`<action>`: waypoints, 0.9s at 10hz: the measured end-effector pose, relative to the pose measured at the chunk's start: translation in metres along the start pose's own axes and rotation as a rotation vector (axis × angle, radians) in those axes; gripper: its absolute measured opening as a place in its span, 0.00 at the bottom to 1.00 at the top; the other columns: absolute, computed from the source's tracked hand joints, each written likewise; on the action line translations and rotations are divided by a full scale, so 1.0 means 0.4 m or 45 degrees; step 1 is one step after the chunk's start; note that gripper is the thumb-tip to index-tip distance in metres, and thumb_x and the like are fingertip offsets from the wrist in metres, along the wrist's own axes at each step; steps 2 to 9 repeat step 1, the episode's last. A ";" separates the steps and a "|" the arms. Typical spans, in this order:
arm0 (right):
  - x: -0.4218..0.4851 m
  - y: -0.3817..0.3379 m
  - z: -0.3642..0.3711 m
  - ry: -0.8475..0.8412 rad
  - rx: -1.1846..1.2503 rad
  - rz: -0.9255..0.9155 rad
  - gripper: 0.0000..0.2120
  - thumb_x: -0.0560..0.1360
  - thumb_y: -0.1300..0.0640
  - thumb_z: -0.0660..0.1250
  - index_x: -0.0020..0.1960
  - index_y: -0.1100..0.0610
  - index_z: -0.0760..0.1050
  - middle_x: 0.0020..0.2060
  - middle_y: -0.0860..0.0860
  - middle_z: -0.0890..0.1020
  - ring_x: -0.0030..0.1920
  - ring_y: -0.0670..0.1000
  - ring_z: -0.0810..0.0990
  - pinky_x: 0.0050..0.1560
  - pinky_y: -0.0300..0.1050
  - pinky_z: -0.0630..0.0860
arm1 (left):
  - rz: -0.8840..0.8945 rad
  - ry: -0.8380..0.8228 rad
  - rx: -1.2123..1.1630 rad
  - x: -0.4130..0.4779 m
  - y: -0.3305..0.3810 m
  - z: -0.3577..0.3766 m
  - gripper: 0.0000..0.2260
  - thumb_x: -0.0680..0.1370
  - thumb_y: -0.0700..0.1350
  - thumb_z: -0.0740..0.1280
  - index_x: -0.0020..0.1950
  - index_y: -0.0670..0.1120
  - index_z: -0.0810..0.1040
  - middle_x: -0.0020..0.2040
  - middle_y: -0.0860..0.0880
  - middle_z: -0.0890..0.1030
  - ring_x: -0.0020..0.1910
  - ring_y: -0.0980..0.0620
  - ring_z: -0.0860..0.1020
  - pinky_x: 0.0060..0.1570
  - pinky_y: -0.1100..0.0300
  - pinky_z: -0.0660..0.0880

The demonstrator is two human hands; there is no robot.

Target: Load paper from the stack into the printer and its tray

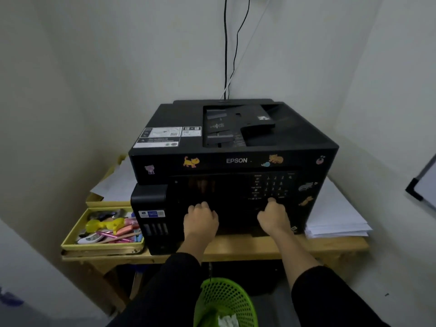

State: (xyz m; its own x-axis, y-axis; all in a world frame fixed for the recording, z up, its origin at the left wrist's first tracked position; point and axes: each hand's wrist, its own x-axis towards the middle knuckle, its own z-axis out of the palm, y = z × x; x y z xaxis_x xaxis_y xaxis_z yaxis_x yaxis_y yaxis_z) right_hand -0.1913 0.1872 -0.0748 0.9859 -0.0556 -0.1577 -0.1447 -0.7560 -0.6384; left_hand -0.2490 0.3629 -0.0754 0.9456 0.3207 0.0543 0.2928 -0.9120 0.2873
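A black Epson printer [236,142] with cartoon stickers stands on a wooden table [236,246]. A stack of white paper [335,215] lies on the table to the printer's right. My left hand [200,220] and my right hand [273,218] are both at the lower front of the printer, just under the dark control panel [236,187]. The fingers of both hands curl against or into the front there. Whether they grip the tray front is hidden in the dark. No paper is in either hand.
A yellow tray [70,244] full of small stationery sits left of the printer, with loose white sheets [115,182] behind it. A green mesh basket [226,303] stands on the floor under the table. Cables [226,55] run up the wall. A whiteboard edge [422,182] shows at the right.
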 end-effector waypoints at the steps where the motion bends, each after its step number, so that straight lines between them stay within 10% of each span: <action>1: -0.017 -0.068 -0.063 0.221 -0.185 -0.211 0.09 0.75 0.59 0.61 0.53 0.62 0.73 0.45 0.58 0.81 0.43 0.56 0.79 0.41 0.45 0.76 | 0.184 0.227 0.084 0.018 0.047 -0.079 0.14 0.80 0.49 0.56 0.57 0.43 0.74 0.54 0.45 0.79 0.57 0.47 0.74 0.50 0.55 0.76; 9: -0.017 -0.068 -0.063 0.221 -0.185 -0.211 0.09 0.75 0.59 0.61 0.53 0.62 0.73 0.45 0.58 0.81 0.43 0.56 0.79 0.41 0.45 0.76 | 0.184 0.227 0.084 0.018 0.047 -0.079 0.14 0.80 0.49 0.56 0.57 0.43 0.74 0.54 0.45 0.79 0.57 0.47 0.74 0.50 0.55 0.76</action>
